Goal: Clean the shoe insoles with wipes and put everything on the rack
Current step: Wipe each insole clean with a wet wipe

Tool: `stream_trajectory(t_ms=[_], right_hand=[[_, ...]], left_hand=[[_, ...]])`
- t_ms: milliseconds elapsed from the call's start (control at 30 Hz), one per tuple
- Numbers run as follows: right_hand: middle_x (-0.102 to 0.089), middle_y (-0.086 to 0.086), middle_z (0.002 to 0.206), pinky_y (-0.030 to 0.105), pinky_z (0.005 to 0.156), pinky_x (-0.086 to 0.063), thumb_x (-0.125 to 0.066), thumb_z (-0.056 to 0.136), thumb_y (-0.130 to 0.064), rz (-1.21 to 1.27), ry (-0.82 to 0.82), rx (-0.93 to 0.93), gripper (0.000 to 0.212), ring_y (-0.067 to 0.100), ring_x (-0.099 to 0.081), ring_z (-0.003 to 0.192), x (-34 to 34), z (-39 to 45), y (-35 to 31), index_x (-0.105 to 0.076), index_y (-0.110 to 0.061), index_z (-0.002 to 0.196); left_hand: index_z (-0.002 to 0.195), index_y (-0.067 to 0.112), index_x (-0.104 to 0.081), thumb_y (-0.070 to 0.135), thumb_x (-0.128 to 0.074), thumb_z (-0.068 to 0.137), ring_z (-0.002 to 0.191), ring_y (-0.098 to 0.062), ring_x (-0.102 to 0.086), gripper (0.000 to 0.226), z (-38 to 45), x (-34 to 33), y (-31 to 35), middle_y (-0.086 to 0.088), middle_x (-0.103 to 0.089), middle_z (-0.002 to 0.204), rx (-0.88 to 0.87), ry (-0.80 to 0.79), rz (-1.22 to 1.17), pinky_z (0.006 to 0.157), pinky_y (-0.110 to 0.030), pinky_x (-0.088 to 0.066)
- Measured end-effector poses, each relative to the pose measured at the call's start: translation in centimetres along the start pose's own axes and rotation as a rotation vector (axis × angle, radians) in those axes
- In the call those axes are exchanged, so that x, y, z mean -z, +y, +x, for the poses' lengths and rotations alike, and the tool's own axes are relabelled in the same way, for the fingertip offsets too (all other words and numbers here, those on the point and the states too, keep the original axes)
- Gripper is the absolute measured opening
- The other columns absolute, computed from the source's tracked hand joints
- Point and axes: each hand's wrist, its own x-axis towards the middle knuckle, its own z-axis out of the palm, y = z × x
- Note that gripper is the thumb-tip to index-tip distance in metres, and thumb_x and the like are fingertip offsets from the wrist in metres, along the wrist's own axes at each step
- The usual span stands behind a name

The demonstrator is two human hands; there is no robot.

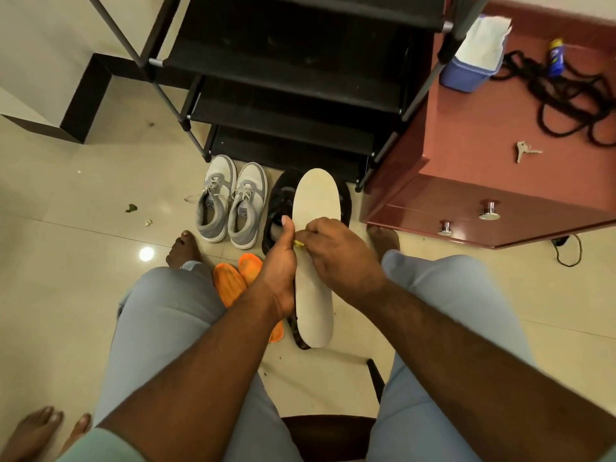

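A long cream insole (316, 208) stands up between my knees. My left hand (278, 271) grips its left edge, thumb raised. My right hand (340, 251) has its fingers curled on the insole's middle, pinching a small yellow bit (299, 243) at the left edge. On the floor behind the insole lie black shoes (280, 201), partly hidden. A grey-and-white pair of sneakers (230, 201) stands to their left. Two orange insoles (233, 278) lie on the floor under my left wrist. The black shoe rack (293, 95) stands beyond the shoes. A blue wipes tub (470, 58) sits on the red cabinet.
The red cabinet (483, 135) on the right carries keys (525, 151), a black cord (566, 95) and a small blue-yellow bottle (557, 58). Another person's bare feet (43, 431) show at lower left. Bits of debris (140, 215) lie on the tiled floor. I sit on a dark chair (333, 435).
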Motion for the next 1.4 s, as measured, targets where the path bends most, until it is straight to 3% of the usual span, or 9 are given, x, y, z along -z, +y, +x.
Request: stream_trajectory(t_ms=[167,333,533,700,933,1100,1267,1333,1400], right_hand=[[-0.050,0.007,0.134,0.030,0.108,-0.032,-0.051,0.097,-0.020,0.011,-0.063,-0.220,0.039,0.022,-0.045,0.123,0.3,0.8,1.7,-0.050,-0.012,0.135],[-0.062,0.013,0.115,0.036,0.096,-0.042,-0.055,0.092,-0.010,0.007,0.006,0.014,0.029,0.027,-0.055,0.108,-0.5,0.2,-0.6,-0.063,-0.006,0.120],[-0.051,0.007,0.131,0.029,0.105,-0.035,-0.054,0.095,-0.019,-0.061,-0.067,-0.223,0.039,0.022,-0.047,0.120,-0.3,1.5,2.2,-0.051,-0.012,0.133],[-0.065,0.013,0.102,0.045,0.086,-0.051,-0.065,0.085,-0.010,-0.085,0.055,0.026,0.024,0.030,-0.060,0.096,-1.5,0.9,-0.2,-0.067,-0.006,0.109],[-0.054,0.010,0.124,0.034,0.100,-0.040,-0.063,0.089,-0.021,-0.217,-0.090,-0.119,0.041,0.025,-0.048,0.114,-1.7,1.8,2.7,-0.054,-0.009,0.127],[-0.065,0.014,0.101,0.037,0.081,-0.053,-0.071,0.081,-0.010,-0.247,0.042,0.060,0.027,0.029,-0.061,0.091,-1.8,1.0,0.8,-0.067,-0.002,0.106],[-0.053,0.010,0.124,0.033,0.099,-0.039,-0.051,0.095,-0.016,-0.200,-0.028,-0.131,0.032,0.024,-0.048,0.113,-2.2,1.8,2.9,-0.053,-0.009,0.126],[-0.057,0.011,0.118,0.033,0.095,-0.043,-0.055,0.092,-0.013,-0.217,-0.010,-0.074,0.030,0.025,-0.052,0.109,-2.2,1.7,2.2,-0.058,-0.006,0.121],[-0.065,0.012,0.097,0.034,0.079,-0.052,-0.070,0.079,-0.007,-0.205,0.057,0.048,0.023,0.026,-0.061,0.089,-2.3,1.0,0.8,-0.067,-0.003,0.102]], left_hand=[[0.128,0.027,-0.061,0.073,-0.022,0.093,0.102,-0.029,-0.062,0.070,0.6,0.3,-0.1,-0.012,-0.070,0.116,-0.021,0.039,0.055,0.083,-0.041,-0.050],[0.116,0.016,-0.068,0.070,-0.035,0.094,0.098,-0.030,-0.070,0.067,0.5,0.2,-0.5,-0.015,-0.072,0.107,-0.070,0.084,-0.028,0.086,-0.042,-0.055],[0.126,0.025,-0.060,0.069,-0.019,0.097,0.094,-0.027,-0.065,0.066,1.0,0.2,-0.6,-0.011,-0.070,0.110,-0.099,0.070,0.028,0.081,-0.039,-0.050],[0.128,0.014,-0.061,0.068,-0.035,0.095,0.113,-0.034,-0.064,0.069,1.0,0.4,-0.8,-0.018,-0.066,0.124,-0.120,0.108,-0.031,0.097,-0.048,-0.052],[0.140,0.025,-0.052,0.068,-0.017,0.098,0.104,-0.029,-0.067,0.070,1.4,0.6,-0.6,-0.011,-0.069,0.121,-0.174,0.096,0.034,0.077,-0.039,-0.058],[0.137,0.024,-0.056,0.070,-0.023,0.096,0.109,-0.032,-0.067,0.071,1.3,0.7,-0.4,-0.013,-0.069,0.121,-0.192,0.112,0.014,0.080,-0.043,-0.057],[0.141,0.025,-0.052,0.071,-0.019,0.096,0.112,-0.031,-0.066,0.073,1.7,0.7,-0.6,-0.012,-0.068,0.125,-0.203,0.135,0.072,0.080,-0.041,-0.057],[0.134,0.025,-0.057,0.071,-0.018,0.096,0.111,-0.031,-0.066,0.072,1.6,0.7,-0.3,-0.011,-0.069,0.122,-0.218,0.128,0.046,0.083,-0.042,-0.056],[0.121,0.024,-0.065,0.070,-0.021,0.096,0.103,-0.028,-0.070,0.069,1.3,0.7,-0.2,-0.009,-0.073,0.112,-0.214,0.118,-0.010,0.077,-0.038,-0.057]])
